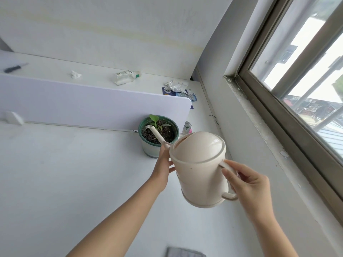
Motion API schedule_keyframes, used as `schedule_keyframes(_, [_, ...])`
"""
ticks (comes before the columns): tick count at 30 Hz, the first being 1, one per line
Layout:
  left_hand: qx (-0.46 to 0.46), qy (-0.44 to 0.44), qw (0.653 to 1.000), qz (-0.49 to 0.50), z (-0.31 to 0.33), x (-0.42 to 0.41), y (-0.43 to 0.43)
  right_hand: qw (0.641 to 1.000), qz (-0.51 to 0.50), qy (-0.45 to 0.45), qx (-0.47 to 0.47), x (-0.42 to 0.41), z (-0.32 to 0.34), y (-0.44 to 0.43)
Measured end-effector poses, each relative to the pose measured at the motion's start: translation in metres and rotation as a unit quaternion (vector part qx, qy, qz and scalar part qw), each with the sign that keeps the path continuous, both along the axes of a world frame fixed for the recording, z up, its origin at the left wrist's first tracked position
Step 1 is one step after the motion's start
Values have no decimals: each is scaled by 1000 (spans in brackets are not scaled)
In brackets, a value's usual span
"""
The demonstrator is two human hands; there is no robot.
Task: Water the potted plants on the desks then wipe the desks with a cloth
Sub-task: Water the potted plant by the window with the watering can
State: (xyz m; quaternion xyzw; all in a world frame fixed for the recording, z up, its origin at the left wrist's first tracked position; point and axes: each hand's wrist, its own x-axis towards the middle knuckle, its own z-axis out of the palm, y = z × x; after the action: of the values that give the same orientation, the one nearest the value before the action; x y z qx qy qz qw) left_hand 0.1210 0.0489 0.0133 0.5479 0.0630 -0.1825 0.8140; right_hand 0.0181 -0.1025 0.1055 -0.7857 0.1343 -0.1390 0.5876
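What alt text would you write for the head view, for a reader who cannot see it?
A person's right hand grips the handle of a cream plastic watering can, tilting its spout over the soil of a leafy plant in a green-rimmed white pot on a white desk. The left hand steadies the can.

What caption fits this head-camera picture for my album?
Left hand and right hand tilt a cream watering can, spout over the potted plant on the desk.

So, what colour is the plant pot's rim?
Dark green rim of the round plant pot, above a whitish body; head view.
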Motion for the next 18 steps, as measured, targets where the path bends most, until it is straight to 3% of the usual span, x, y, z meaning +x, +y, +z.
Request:
schedule_keyframes(7, [8, 12, 998, 58, -22, -28, 27, 1000, 24, 5, 12, -22, -24, -2])
schedule_keyframes(18, [74, 36, 983, 164, -42, -85, 101, 981, 142, 118, 63, -36, -93, 30])
